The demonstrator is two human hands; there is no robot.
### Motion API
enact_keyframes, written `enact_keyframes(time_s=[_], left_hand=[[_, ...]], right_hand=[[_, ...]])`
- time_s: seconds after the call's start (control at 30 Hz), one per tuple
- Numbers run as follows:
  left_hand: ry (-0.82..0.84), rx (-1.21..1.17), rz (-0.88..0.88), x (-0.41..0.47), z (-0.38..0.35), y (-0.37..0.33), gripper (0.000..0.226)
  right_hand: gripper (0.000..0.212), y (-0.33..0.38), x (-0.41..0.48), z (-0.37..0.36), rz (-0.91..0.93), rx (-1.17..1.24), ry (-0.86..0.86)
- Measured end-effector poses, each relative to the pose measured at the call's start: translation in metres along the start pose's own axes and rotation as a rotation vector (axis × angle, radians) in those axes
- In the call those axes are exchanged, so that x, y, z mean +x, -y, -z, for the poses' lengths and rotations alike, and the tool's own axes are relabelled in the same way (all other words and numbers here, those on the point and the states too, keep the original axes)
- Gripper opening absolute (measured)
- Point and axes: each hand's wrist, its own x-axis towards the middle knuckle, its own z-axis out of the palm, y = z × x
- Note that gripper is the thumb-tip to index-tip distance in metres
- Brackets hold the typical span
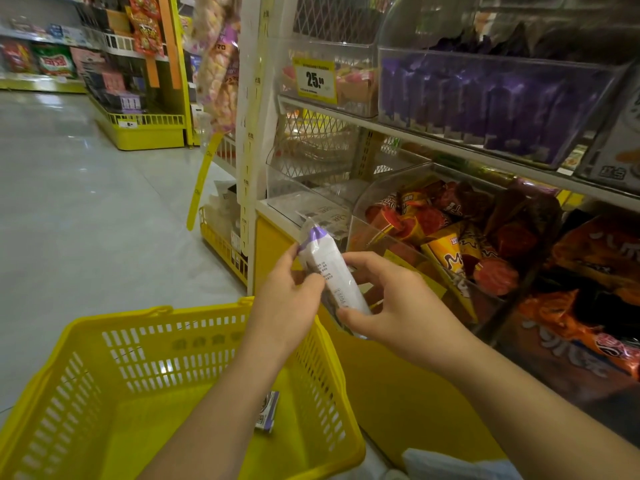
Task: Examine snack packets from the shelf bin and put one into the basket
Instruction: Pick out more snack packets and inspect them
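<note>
One yellow basket (104,317), glossy floor (86,202), stocked shelves (485,156)

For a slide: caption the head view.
A snack packet held in the left hand and right hand, beside a yellow basket and snack bin.

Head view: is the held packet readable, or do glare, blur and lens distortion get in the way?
Head view: print on the packet is too soft to read; glare streaks the floor and the clear bin; the wide lens slightly bends the shelf edge; the upper right corner is dim.
</note>
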Motion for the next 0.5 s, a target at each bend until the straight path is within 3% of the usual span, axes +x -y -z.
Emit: enact_keyframes(time_s=[0.13, 0.3, 0.5], left_hand=[[-0.063, 0.024, -0.048, 0.003, 0.007, 0.001, 0.063], [0.062, -0.003, -0.068, 0.006, 0.011, 0.01, 0.041], [0.16, -0.143, -0.087, 0.006, 0.001, 0.014, 0.068]], right_hand=[[0.06, 0.004, 0.003, 0.0, 0.011, 0.02, -0.011], [0.059, 0.005, 0.002, 0.006, 0.007, 0.071, 0.005], [0.056, 0.0, 0.006, 0.01, -0.003, 0.214, -0.016]])
